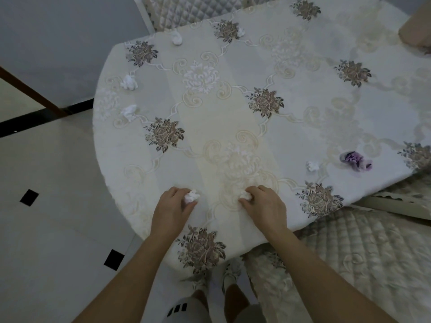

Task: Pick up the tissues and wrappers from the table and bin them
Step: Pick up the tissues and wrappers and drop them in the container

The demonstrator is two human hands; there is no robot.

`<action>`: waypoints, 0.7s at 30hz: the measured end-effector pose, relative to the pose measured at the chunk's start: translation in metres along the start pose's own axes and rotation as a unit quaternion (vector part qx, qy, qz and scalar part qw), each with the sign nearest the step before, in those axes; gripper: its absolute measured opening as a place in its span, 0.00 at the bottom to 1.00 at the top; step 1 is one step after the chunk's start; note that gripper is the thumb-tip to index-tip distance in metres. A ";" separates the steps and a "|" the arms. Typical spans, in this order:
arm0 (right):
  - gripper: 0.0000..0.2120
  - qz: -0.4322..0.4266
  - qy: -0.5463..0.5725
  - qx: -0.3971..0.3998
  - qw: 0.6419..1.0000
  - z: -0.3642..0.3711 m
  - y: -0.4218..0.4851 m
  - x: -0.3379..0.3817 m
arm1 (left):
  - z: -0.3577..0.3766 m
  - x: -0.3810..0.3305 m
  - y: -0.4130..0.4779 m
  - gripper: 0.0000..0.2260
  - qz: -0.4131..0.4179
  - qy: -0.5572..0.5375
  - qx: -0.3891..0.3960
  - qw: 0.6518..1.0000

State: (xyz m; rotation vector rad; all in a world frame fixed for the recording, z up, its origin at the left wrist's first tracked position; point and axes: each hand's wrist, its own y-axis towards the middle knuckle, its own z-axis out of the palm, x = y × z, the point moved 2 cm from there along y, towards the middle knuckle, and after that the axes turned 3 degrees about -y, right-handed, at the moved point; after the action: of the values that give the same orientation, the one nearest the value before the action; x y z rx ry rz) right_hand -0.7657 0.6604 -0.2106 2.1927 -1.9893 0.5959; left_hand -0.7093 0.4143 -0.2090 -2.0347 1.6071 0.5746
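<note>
- Cream embroidered cloth covers the oval table (233, 108), whose long axis runs from near left to far right in the view.
- Quilted chair seat (361, 252) stands against the table's near right edge.
- Both bare forearms reach forward from the bottom of the view, palms down, hands apart over the near edge of the table.
- Left hand (171, 207): fingers and thumb curl round a crumpled white tissue (191, 197), on the cloth.
- Right hand (265, 205): knuckles up, fingertips pinching a second tissue (245, 196) against the cloth.
- Purple wrapper (355, 160) lies loose near the right edge, well apart from the right hand; its long axis runs roughly left to right.
- Small tissue (312, 166) sits just beside the wrapper, on its left.
- Rear left tissue (129, 82) and front left tissue (129, 111) lie near the left edge.
- Far tissue (176, 38) and a partly visible far-centre tissue (241, 31) lie at the far edge.
- All tissues are balled; no long axis can be told.
</note>
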 end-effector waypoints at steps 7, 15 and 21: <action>0.09 0.087 0.288 -0.034 0.953 -0.036 -0.007 0.015 | -0.024 -0.037 -0.002 0.10 0.049 -0.112 -0.023 0.992; 0.11 0.054 0.357 -0.158 0.919 -0.102 -0.015 0.054 | -0.072 -0.094 0.012 0.08 0.120 -0.175 -0.093 0.973; 0.09 0.040 0.369 -0.221 0.902 -0.144 -0.034 0.069 | -0.095 -0.127 0.013 0.08 0.165 -0.199 -0.105 0.960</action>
State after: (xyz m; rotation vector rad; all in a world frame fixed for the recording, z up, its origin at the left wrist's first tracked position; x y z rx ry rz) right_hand -0.7581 0.6503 -0.0476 1.3386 -1.5900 0.7461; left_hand -0.7473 0.4526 -0.0595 -1.6487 1.6926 1.2366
